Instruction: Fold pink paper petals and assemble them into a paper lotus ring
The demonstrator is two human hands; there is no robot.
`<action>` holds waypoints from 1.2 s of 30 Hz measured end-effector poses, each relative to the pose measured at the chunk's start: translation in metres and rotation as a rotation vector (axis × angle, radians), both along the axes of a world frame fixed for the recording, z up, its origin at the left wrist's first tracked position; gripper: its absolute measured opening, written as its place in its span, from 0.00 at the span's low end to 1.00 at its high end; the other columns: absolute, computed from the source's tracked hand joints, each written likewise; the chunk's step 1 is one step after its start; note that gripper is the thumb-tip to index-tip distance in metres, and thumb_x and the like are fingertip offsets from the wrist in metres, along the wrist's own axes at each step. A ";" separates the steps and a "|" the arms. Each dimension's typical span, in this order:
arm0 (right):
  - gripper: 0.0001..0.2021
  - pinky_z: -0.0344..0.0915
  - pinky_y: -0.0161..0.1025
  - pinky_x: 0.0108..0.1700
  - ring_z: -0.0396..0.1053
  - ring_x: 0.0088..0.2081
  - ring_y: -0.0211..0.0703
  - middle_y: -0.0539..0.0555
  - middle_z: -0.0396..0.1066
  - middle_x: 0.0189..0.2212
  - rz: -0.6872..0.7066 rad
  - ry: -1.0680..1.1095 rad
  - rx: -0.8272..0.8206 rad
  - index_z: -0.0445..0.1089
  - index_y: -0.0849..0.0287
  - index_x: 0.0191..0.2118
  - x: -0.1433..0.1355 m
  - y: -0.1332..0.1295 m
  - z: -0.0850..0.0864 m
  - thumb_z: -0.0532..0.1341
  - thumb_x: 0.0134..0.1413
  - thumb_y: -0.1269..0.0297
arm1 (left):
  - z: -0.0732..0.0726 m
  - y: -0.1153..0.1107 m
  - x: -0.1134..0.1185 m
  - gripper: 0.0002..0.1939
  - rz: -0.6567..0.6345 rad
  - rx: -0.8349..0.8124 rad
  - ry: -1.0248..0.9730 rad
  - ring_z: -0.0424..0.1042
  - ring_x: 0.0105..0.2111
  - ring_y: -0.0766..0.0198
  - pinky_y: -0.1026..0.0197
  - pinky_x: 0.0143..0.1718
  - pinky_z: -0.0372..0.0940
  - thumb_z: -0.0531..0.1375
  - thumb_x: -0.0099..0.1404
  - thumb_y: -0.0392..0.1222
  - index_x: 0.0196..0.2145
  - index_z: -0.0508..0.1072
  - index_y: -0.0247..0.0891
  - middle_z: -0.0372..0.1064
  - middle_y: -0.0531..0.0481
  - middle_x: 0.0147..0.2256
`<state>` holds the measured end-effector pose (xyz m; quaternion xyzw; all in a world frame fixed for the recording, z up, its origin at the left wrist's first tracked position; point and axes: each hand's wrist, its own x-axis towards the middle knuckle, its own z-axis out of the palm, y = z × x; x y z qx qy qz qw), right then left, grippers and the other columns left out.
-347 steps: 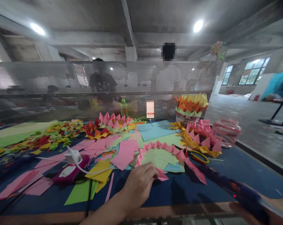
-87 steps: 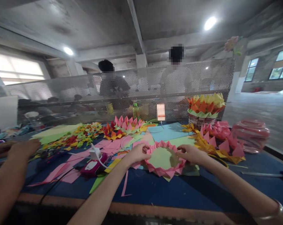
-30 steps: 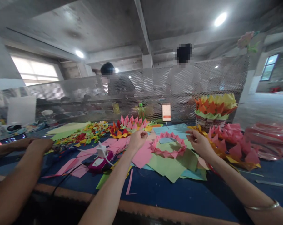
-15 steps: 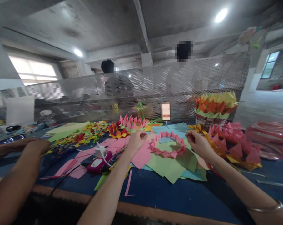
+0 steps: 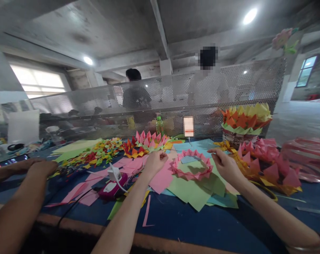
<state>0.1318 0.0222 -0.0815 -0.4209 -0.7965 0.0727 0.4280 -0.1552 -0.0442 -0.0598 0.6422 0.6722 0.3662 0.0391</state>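
Note:
A ring of folded pink paper points point(image 5: 179, 171) lies on green and blue sheets point(image 5: 191, 194) in the middle of the blue table. Just left of the ring is my left hand point(image 5: 156, 163), its fingers curled together over pink sheets point(image 5: 162, 178); whether anything small is between them I cannot make out. To the right of the ring, my right hand point(image 5: 224, 163) hovers with fingers pointing left, thumb and index finger slightly apart and nothing seen between them. Neither hand touches the ring.
Another person's arms point(image 5: 35, 180) reach in at the left near small paper pieces point(image 5: 96, 151). A purple power strip point(image 5: 113, 188) with a white charger is left of my left arm. Layered paper flowers point(image 5: 244, 121) stand at right. A phone point(image 5: 188, 126) leans against the mesh screen.
The view has shifted slightly. My right hand's fingers have spread a little from a closer pinch. A person behind the mesh has turned or moved slightly to the right.

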 end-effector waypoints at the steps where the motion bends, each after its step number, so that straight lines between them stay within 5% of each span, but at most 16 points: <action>1: 0.13 0.57 0.35 0.27 0.62 0.21 0.39 0.52 0.69 0.25 0.016 -0.009 0.012 0.66 0.58 0.43 -0.001 -0.001 0.000 0.48 0.58 0.64 | -0.001 0.000 -0.001 0.08 0.000 -0.020 0.020 0.72 0.34 0.60 0.60 0.36 0.63 0.56 0.56 0.41 0.31 0.73 0.37 0.74 0.47 0.33; 4: 0.13 0.60 0.36 0.31 0.65 0.29 0.41 0.56 0.70 0.34 0.087 -0.035 0.053 0.66 0.59 0.44 -0.006 -0.002 -0.004 0.47 0.58 0.67 | 0.001 -0.004 -0.003 0.15 -0.050 -0.140 0.084 0.70 0.43 0.55 0.57 0.42 0.63 0.58 0.53 0.41 0.39 0.73 0.37 0.71 0.43 0.43; 7: 0.14 0.61 0.37 0.33 0.65 0.32 0.42 0.57 0.68 0.37 0.152 -0.059 0.072 0.65 0.59 0.46 -0.010 -0.003 -0.008 0.47 0.57 0.69 | 0.007 -0.011 -0.004 0.35 -0.190 -0.366 0.164 0.60 0.55 0.50 0.54 0.52 0.58 0.63 0.46 0.41 0.54 0.64 0.38 0.57 0.42 0.57; 12: 0.16 0.63 0.38 0.35 0.65 0.35 0.43 0.56 0.65 0.37 0.189 -0.071 0.080 0.64 0.56 0.48 -0.015 -0.013 -0.007 0.52 0.54 0.71 | 0.011 -0.014 -0.009 0.51 -0.277 -0.629 0.244 0.47 0.61 0.50 0.53 0.58 0.48 0.65 0.43 0.43 0.62 0.48 0.39 0.41 0.44 0.63; 21: 0.15 0.64 0.40 0.37 0.65 0.36 0.43 0.55 0.63 0.37 0.228 -0.095 0.055 0.63 0.56 0.48 -0.019 -0.024 -0.002 0.51 0.55 0.72 | -0.017 0.013 -0.020 0.49 -0.210 -0.501 0.275 0.50 0.60 0.50 0.53 0.58 0.48 0.61 0.47 0.57 0.61 0.50 0.33 0.47 0.39 0.61; 31: 0.12 0.64 0.41 0.40 0.66 0.39 0.44 0.55 0.65 0.38 0.278 -0.126 0.064 0.64 0.56 0.45 -0.023 -0.027 -0.007 0.52 0.56 0.69 | -0.018 0.018 -0.021 0.41 -0.077 -0.462 0.332 0.60 0.54 0.48 0.54 0.53 0.57 0.60 0.47 0.57 0.55 0.62 0.34 0.60 0.40 0.55; 36: 0.12 0.65 0.42 0.40 0.66 0.39 0.44 0.57 0.65 0.40 0.291 -0.125 0.046 0.64 0.56 0.46 -0.024 -0.029 -0.007 0.52 0.56 0.68 | -0.021 0.017 -0.017 0.43 -0.181 -0.406 0.323 0.55 0.57 0.49 0.54 0.56 0.51 0.59 0.48 0.62 0.57 0.60 0.34 0.56 0.39 0.58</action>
